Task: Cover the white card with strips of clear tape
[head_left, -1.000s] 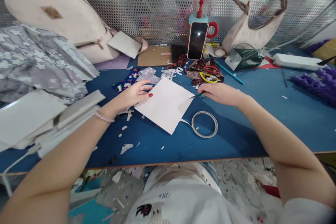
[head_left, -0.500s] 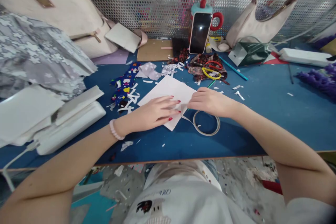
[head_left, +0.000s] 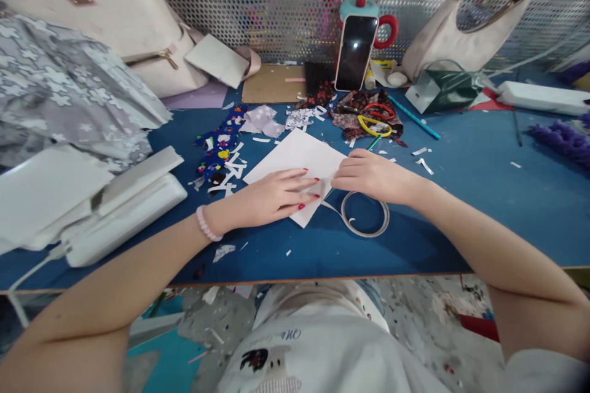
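A white sheet of paper point(head_left: 295, 156) lies on the blue table point(head_left: 461, 196). My left hand point(head_left: 276, 196) rests flat on the sheet's near half, fingers stretched out. My right hand point(head_left: 369, 175) sits at the sheet's right edge with its fingers curled, pinching at the edge beside my left fingertips; what it pinches is hidden. A thin ring of tape point(head_left: 365, 214) lies just right of the sheet, partly under my right hand, its loose end running to the paper. A green pen point(head_left: 373, 142) lies on the table just beyond my right hand.
Paper scraps and patterned cloth point(head_left: 216, 147) lie left of the sheet. Scissors with red and yellow handles point(head_left: 375, 120), a propped phone point(head_left: 354, 52), a green paper bag point(head_left: 442, 92), pale bags and white boxes point(head_left: 115, 209) crowd the back and left.
My left hand slid from the sheet's far left corner onto its near half. My right hand let go of the pen and came to the sheet's right edge. The camera tilted slightly.
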Available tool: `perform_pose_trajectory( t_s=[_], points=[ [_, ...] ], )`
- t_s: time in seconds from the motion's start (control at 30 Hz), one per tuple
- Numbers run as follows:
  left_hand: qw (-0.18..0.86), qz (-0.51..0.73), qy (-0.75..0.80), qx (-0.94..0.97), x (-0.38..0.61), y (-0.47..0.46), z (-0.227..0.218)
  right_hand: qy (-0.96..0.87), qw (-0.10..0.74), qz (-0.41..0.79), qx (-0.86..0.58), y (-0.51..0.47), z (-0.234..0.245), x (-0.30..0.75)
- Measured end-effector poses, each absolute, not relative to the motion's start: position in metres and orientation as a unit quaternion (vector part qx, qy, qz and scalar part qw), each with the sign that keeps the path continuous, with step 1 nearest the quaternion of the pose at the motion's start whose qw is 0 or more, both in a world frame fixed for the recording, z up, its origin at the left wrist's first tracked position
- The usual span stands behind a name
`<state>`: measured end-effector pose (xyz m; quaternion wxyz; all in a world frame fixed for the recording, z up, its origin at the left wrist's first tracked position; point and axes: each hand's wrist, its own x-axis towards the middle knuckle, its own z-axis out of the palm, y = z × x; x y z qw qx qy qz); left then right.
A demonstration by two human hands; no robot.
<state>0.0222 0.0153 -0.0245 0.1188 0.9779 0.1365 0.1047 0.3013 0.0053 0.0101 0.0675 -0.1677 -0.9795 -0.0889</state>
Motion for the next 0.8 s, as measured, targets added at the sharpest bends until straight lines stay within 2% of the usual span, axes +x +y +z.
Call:
perform_pose_trajectory(
  t_s=[0.5, 0.8],
  points=[
    [0.123, 0.101, 0.139, 0.977, 0.0231, 0.0145, -0.0240, -0.982, 0.057, -0.082, -0.158, 0.0059, 0.0106, 0.3014],
    [0.075, 0.110, 0.117, 0.984, 0.0246, 0.0141, -0.0294, -0.976, 0.051, -0.164, -0.132, 0.0036, 0.0117, 0.2979]
  ],
)
